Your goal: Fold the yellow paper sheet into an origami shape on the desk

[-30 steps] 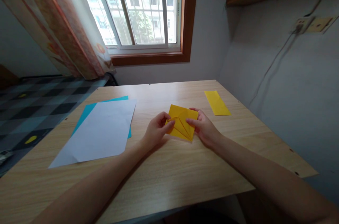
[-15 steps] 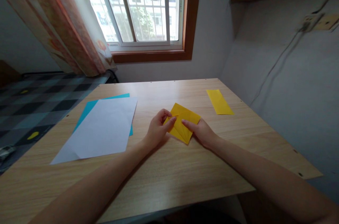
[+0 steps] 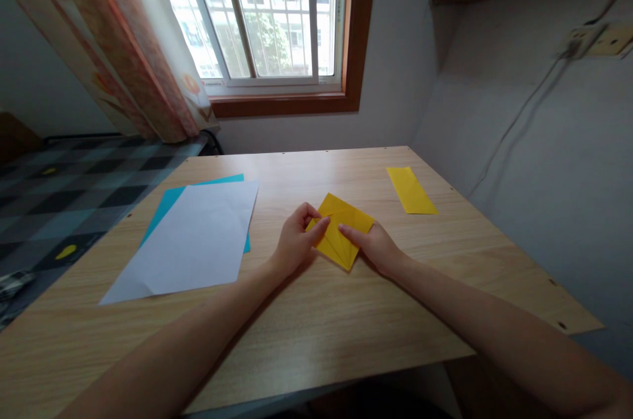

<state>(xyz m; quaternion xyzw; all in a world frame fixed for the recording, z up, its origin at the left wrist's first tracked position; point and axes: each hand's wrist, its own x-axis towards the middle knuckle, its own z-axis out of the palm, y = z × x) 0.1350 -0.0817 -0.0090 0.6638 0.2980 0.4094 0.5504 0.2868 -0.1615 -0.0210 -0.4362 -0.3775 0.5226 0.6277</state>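
A folded piece of yellow paper (image 3: 343,214), squarish with crease lines fanning across its near half, is held between my two hands over the middle of the table. My left hand (image 3: 300,232) pinches its left corner, thumb on top and fingers curled at the edge. On the right side, my right hand (image 3: 376,246) grips the paper with its thumb pressed on the upper face; its other fingers are hidden underneath.
On the wooden table (image 3: 297,340), a white sheet (image 3: 192,241) overlaps a blue sheet (image 3: 165,204) at the left. A yellow paper strip (image 3: 411,191) lies at the back right. Beyond stand a window and a curtain (image 3: 148,63), with a checked bed (image 3: 99,188) to the left.
Both hands keep the same grip on the folded yellow paper, with barely any movement. The whole view has shifted very slightly.
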